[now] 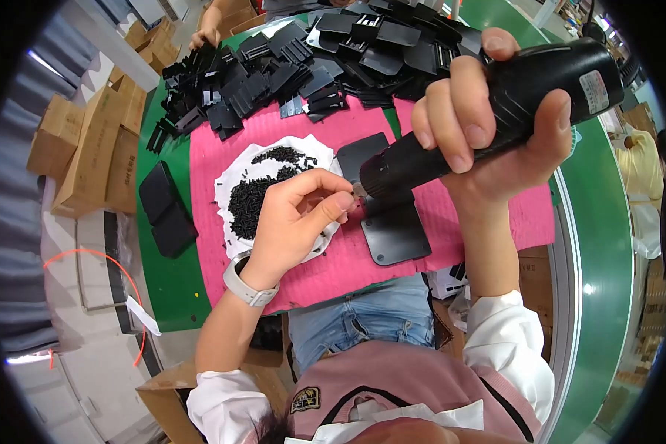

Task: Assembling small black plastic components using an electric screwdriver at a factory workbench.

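Observation:
My right hand [499, 166] is wrapped round a black electric screwdriver [411, 163], which tilts down to the left. Close to its tip, the thumb and forefinger of my left hand [288, 214] are pinched together; whatever is between them is too small to make out. Under the tip lies a flat black hinged-looking plate [398, 235], partly covered by the tool. Left of it, a white cloth-like liner [226, 174] holds a heap of small black screws [248, 200]. My left wrist and palm hide part of that liner.
A pink sheet [303, 285] covers the middle of the green table [169, 296]. Black plates [274, 74] are piled along the far side. Two black pads [166, 211] lie at the left edge. Another person's hand [205, 37] is at the far left, with cardboard boxes [89, 155] beyond the table.

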The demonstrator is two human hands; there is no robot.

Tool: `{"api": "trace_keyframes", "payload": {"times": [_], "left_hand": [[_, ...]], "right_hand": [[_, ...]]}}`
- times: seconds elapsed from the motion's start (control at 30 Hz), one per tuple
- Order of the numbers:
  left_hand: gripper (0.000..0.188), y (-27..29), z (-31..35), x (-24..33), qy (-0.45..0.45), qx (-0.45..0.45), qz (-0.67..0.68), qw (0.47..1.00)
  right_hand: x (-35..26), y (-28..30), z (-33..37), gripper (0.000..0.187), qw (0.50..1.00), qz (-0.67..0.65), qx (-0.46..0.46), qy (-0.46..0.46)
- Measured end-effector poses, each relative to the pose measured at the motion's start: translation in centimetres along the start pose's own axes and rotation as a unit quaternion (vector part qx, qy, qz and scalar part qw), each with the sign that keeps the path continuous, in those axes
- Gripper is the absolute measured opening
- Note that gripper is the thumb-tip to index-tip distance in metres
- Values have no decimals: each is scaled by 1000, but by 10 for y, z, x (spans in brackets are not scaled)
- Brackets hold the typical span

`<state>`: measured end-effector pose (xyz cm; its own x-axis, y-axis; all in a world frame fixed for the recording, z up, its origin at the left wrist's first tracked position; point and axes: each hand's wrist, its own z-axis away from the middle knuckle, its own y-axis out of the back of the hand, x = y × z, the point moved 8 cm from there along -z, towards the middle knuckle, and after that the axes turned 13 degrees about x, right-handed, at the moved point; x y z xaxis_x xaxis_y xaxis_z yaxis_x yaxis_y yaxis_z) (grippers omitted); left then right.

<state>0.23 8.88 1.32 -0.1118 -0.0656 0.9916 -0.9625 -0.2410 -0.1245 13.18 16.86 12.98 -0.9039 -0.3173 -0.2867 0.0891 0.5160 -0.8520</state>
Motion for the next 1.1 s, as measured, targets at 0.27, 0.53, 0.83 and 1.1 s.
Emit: {"api": "trace_keyframes", "payload": {"times": [0.27,0.53,0.83,1.1], "left_hand": [[11,2,-1,-3,-17,6,-71,997],[21,-2,4,-13,90,-6,69,994],[48,-10,1,-18,87,16,-156,984],[43,-20,-8,-39,137,-10,-85,987]], "right_hand": [[3,1,0,51,977,190,-93,10],[-1,8,-1,46,985,172,-9,23],[9,5,0,46,917,397,-26,23],[29,6,0,45,893,448,-36,-25]]}}
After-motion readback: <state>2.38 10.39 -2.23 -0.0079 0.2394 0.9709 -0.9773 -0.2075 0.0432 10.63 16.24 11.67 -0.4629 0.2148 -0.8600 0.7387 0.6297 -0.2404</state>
